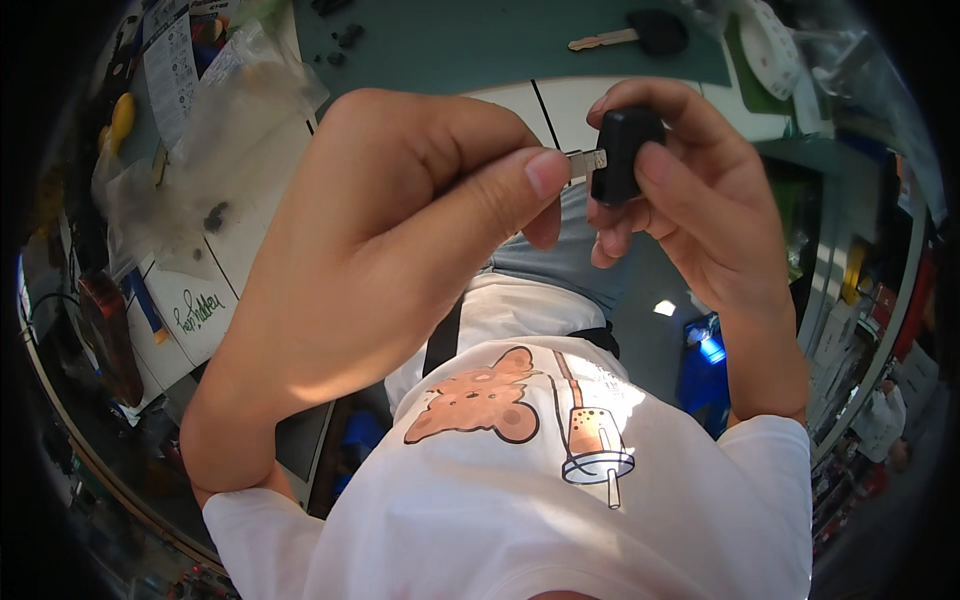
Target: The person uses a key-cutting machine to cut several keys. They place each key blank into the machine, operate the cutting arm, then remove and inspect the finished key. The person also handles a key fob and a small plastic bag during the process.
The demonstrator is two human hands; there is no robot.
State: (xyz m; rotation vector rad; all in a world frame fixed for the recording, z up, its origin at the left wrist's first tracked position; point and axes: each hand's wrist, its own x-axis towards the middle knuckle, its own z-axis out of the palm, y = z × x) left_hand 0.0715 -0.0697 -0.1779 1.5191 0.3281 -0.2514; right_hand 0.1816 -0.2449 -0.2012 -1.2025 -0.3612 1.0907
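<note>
Between my two hands, in front of my chest, is a car key with a black plastic head (620,155) and a short stretch of silver metal blade (583,164). My right hand (705,190) grips the black head between thumb and fingers. From the other side, my left hand (400,220) pinches the blade between thumb and forefinger, which hide most of its length. Whether blade and head are fixed together cannot be made out. Beyond my hands, a second key (655,33) with a black head lies on the dark green mat (480,45).
Small black bits (345,40) lie on the mat's left part. Clear plastic bags (240,110) and a printed sheet (170,70) cover the white worktop (205,325) at left. A white roll (768,50) stands at the far right. Blue packaging (705,365) sits beside my right forearm.
</note>
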